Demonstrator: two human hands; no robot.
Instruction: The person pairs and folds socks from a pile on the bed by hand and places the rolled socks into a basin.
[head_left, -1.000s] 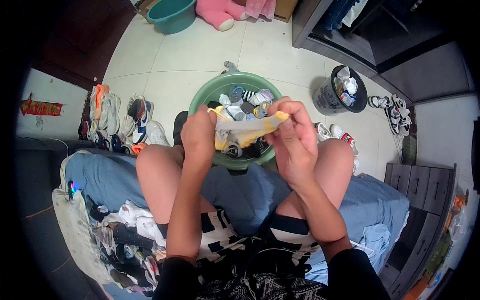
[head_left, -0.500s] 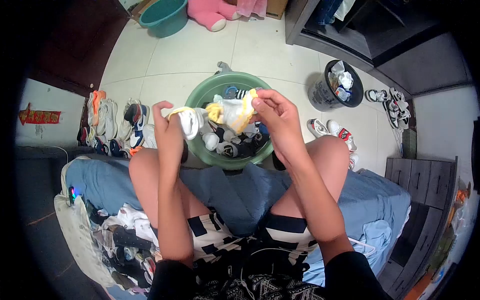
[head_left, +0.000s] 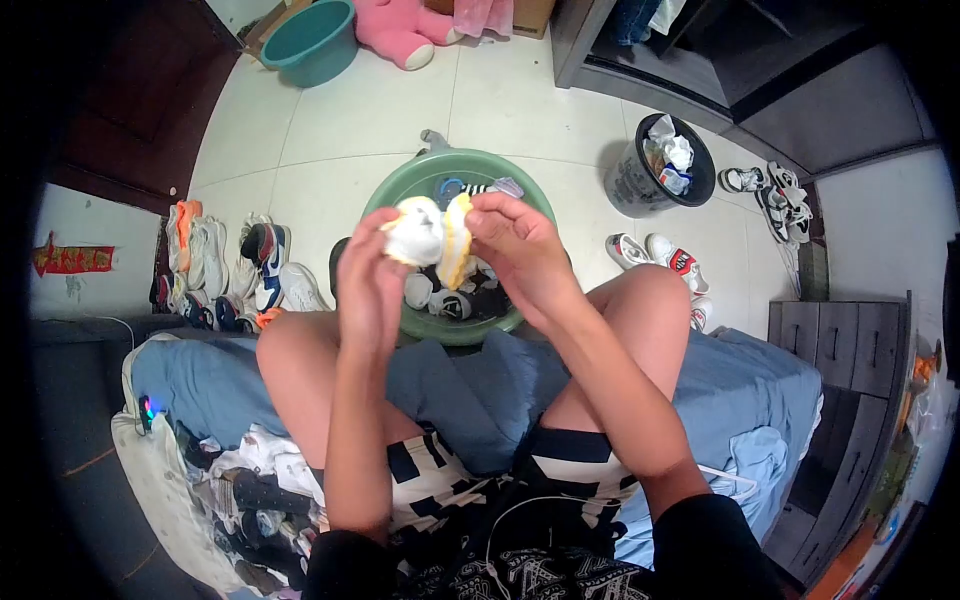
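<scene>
Above the green basin point(head_left: 400, 180), my left hand point(head_left: 366, 275) is closed on a white sock point(head_left: 415, 235) with some yellow at its edge. My right hand point(head_left: 520, 250) pinches a white sock with yellow trim point(head_left: 455, 245) by its upper end, fingers and thumb together. The two socks meet or overlap between my hands; whether they are joined I cannot tell. Black, white and striped socks point(head_left: 455, 303) lie in the basin below, partly hidden by my hands.
Shoes point(head_left: 210, 250) line the floor at left, with more shoes point(head_left: 675, 260) at right. A black bin point(head_left: 635, 185) holds crumpled paper. Beside me on the bed point(head_left: 720, 385) lies a heap of socks and clothes point(head_left: 265, 490). A teal tub point(head_left: 315, 50) stands at the back.
My hands have come closer together, bringing the two socks up against each other. The left hand has moved right and the right hand slightly left. The view has shifted a little.
</scene>
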